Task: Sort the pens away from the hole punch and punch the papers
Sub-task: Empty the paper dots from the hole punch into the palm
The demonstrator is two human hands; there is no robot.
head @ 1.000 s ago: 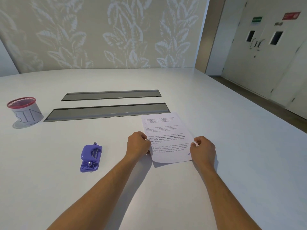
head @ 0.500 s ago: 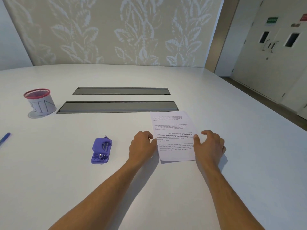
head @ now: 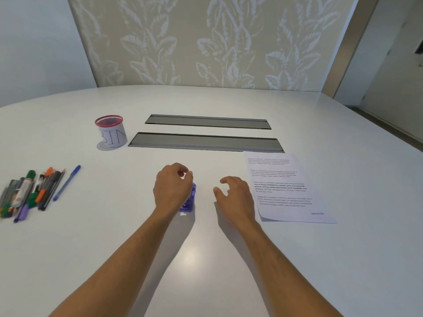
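Left hand (head: 172, 191), fingers curled, now covers purple hole punch (head: 190, 202); grip unclear. Right hand (head: 235, 197), fingers apart, has left the papers (head: 286, 188). Pens (head: 29, 191) well apart at left.

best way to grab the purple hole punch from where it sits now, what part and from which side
Take the hole punch across its two long sides, coming down from above. It lies flat on the table, long axis running away from the person, so the narrow width suits a thumb-and-fingers pinch. The left hand is already over it and hides most of it; whether it grips is unclear.
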